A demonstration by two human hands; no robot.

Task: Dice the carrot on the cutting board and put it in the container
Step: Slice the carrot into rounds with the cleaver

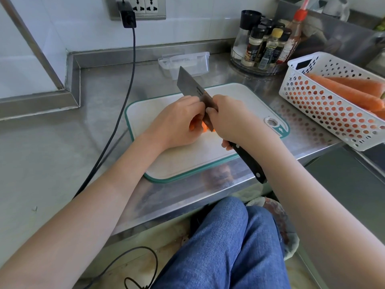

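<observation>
A white cutting board [239, 97] with a teal rim lies on the steel counter. My left hand [179, 122] curls over a piece of carrot [205, 128] on the board, and most of the carrot is hidden under the fingers. My right hand [233, 122] grips the black handle of a cleaver [191, 88]. The blade stands against my left knuckles, its heel down at the carrot and its tip raised toward the back. A clear plastic container [187, 63] sits open behind the board.
A white perforated basket [325, 105] with whole carrots stands at the right. A rack of spice bottles [264, 46] is behind it. A black cable [125, 97] runs from a wall socket down across the counter's left. My knees are below the counter edge.
</observation>
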